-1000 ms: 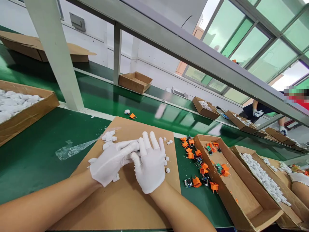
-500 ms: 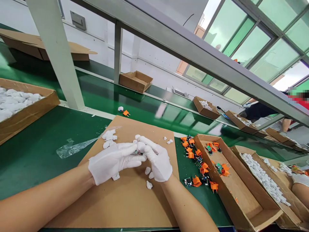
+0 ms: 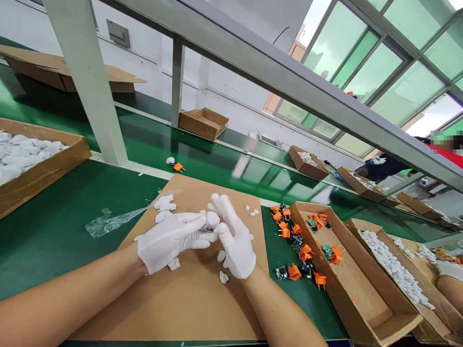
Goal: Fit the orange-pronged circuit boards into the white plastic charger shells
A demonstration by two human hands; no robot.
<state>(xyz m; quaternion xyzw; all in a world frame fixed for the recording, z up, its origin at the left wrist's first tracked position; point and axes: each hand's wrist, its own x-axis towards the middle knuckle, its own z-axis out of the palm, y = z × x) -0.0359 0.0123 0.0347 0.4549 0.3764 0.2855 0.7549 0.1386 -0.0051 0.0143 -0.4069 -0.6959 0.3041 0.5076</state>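
Note:
My left hand (image 3: 173,238), in a white glove, pinches a small part coated with white putty (image 3: 212,220). The fingers hide most of that part; a bit of dark, reddish detail shows beneath the white lump. Just to the right, my gloved right hand (image 3: 235,241) has its fingers stretched up and apart, its thumb close to the lump; whether it touches I cannot tell. Under both hands lies a brown cardboard sheet (image 3: 173,303). White putty pieces (image 3: 165,202) rest on it at the upper left, and smaller putty bits (image 3: 223,277) lie near my right wrist.
Orange plugs with circuit boards (image 3: 293,272) lie right of the sheet, beside a long cardboard box (image 3: 365,274). A box of white pieces (image 3: 43,176) stands left. An orange plug (image 3: 178,167) rides on the green belt (image 3: 231,161). Another person's gloved hand (image 3: 450,270) is far right.
My right fingers have opened and lifted away from the putty-coated part, which stays in my left hand. The orange plug on the belt has shifted left.

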